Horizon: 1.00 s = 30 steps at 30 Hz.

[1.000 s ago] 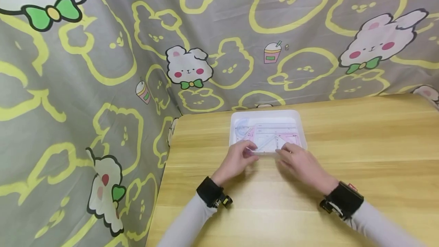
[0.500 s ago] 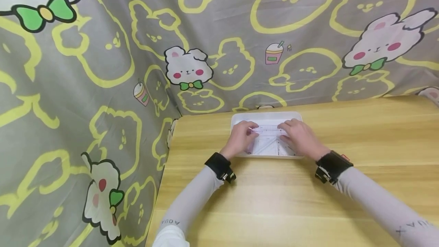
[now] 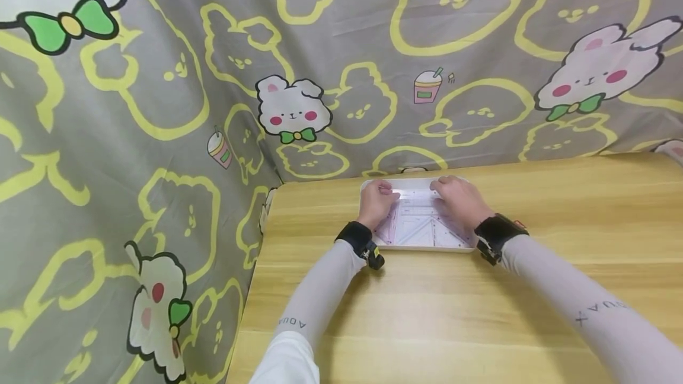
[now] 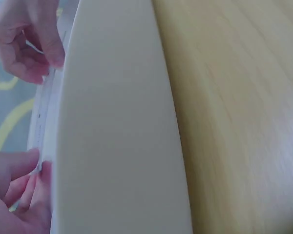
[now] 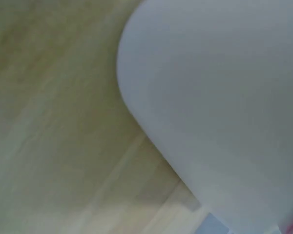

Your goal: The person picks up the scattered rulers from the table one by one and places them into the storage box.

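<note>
Both hands pinch a clear plastic ruler [image 3: 415,194] at the far rim of the shallow white plastic tray [image 3: 421,246]: left hand [image 3: 377,202] one end, right hand [image 3: 458,199] the other. Both have reached farther than before. Smooth pale wooden table [image 3: 427,313]; grey rabbit-print cloth [image 3: 160,105] behind.

A smooth white plastic tray [image 3: 421,246] holding clear glossy plastic rulers [image 3: 418,224] sits on a satin-finished light wooden table [image 3: 480,313] against matt printed grey cloth [image 3: 160,105].
</note>
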{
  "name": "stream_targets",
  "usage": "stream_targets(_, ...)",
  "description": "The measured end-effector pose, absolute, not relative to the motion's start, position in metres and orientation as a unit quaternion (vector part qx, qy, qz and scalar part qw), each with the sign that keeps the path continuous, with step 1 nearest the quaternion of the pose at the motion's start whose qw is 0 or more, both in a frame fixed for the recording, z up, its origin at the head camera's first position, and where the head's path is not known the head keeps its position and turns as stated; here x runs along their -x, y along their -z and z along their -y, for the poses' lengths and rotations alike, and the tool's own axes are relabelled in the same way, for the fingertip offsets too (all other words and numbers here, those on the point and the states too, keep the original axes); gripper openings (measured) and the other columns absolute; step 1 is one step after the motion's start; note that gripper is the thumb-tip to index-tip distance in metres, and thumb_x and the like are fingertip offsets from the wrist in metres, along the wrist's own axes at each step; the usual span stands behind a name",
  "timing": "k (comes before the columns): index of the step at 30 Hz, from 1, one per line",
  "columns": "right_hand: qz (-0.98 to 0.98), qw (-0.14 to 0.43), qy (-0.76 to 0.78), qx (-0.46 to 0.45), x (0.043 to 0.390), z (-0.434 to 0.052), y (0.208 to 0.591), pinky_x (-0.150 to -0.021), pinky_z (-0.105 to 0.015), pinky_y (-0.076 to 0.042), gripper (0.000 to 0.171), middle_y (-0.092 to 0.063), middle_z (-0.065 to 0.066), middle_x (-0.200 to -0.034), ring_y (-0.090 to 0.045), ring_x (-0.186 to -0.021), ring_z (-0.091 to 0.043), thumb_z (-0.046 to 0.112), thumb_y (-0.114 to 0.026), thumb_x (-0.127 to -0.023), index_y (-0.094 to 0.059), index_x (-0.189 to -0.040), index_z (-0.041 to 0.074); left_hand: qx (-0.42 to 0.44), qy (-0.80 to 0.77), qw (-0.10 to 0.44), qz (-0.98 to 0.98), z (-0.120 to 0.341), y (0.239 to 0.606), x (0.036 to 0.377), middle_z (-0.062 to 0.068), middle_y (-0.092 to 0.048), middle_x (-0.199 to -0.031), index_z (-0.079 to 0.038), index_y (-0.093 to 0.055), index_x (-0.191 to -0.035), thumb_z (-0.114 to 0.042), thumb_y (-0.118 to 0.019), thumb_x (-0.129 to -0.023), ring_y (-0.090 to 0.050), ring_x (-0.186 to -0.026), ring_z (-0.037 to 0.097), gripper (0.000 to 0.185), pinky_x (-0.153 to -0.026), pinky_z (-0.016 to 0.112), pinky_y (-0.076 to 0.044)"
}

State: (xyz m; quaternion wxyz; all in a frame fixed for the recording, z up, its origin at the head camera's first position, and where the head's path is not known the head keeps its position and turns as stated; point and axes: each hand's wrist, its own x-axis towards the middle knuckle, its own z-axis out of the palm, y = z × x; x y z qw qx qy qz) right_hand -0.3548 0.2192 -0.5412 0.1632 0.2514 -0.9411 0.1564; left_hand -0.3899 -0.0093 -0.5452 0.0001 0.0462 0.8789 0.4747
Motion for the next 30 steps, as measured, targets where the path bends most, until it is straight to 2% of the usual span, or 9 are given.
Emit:
stream_targets(5,0.941,0.179,-0.146,-0.248,0.358,-0.216,0.548,-0.076,-0.054,-0.058,0.025,-0.070,-0.024,-0.095,-0.068,-0.086,-0.042,-0.005,-0.079,-0.084,-0.067,-0.105,-0.005,-0.003,-0.450,-0.017,-0.893,0.005,0.553,0.388,0.005,-0.078,-0.091,-0.008,-0.072,-0.095,-0.017,-0.083,-0.090,-0.071,-0.083,0.013,0.015,-0.077,0.028,-0.057)
stream_targets(10,0.953,0.165,-0.116,-0.225,0.357,-0.212,0.548,-0.078,-0.055,-0.059,0.019,-0.069,-0.027,-0.098,-0.069,-0.089,-0.044,-0.010,-0.070,-0.090,-0.066,-0.109,-0.008,-0.006,-0.409,-0.049,-0.911,0.003,0.555,0.387,0.004,-0.077,-0.088,-0.008,-0.072,-0.092,-0.019,-0.083,-0.089,-0.070,-0.081,0.017,0.016,-0.076,0.030,-0.053)
stream_targets(14,0.961,0.144,-0.101,-0.213,0.354,-0.210,0.549,-0.081,-0.055,-0.059,0.022,-0.069,-0.029,-0.102,-0.069,-0.092,-0.045,-0.015,-0.065,-0.091,-0.067,-0.112,-0.009,-0.005,-0.380,-0.059,-0.923,0.003,0.555,0.387,0.002,-0.078,-0.087,-0.010,-0.074,-0.090,-0.017,-0.083,-0.087,-0.071,-0.084,0.020,0.013,-0.077,0.032,-0.052)
stream_targets(19,0.962,0.140,-0.102,-0.211,0.354,-0.205,0.551,-0.085,-0.056,-0.058,0.025,-0.070,-0.030,-0.103,-0.070,-0.091,-0.046,-0.015,-0.068,-0.088,-0.066,-0.112,-0.011,-0.005,-0.366,-0.056,-0.929,0.004,0.550,0.385,0.002,-0.079,-0.091,-0.009,-0.077,-0.095,-0.014,-0.079,-0.089,-0.073,-0.092,0.023,0.008,-0.082,0.036,-0.054)
stream_targets(25,0.964,0.118,-0.109,-0.211,0.351,-0.204,0.551,-0.089,-0.057,-0.056,0.024,-0.070,-0.030,-0.102,-0.070,-0.092,-0.046,-0.016,-0.068,-0.086,-0.065,-0.109,-0.011,0.004,-0.362,-0.027,-0.932,-0.002,0.546,0.381,0.003,-0.079,-0.095,-0.008,-0.078,-0.104,-0.014,-0.076,-0.092,-0.073,-0.094,0.023,0.013,-0.086,0.036,-0.055)
stream_targets(28,0.967,0.098,-0.117,-0.204,0.349,-0.204,0.552,-0.090,-0.057,-0.057,0.024,-0.070,-0.031,-0.108,-0.069,-0.098,-0.048,-0.015,-0.064,-0.090,-0.064,-0.114,-0.012,0.007,-0.369,-0.010,-0.929,-0.004,0.546,0.378,0.005,-0.080,-0.100,-0.007,-0.078,-0.110,-0.013,-0.075,-0.093,-0.074,-0.099,0.024,0.018,-0.089,0.037,-0.055)
stream_targets(30,0.968,0.084,-0.138,-0.193,0.346,-0.206,0.551,-0.095,-0.058,-0.055,0.029,-0.068,-0.034,-0.116,-0.067,-0.107,-0.050,-0.012,-0.064,-0.092,-0.063,-0.121,-0.012,0.004,-0.380,-0.009,-0.925,-0.003,0.547,0.376,0.006,-0.080,-0.104,-0.006,-0.077,-0.114,-0.012,-0.074,-0.094,-0.074,-0.103,0.025,0.021,-0.092,0.038,-0.055)
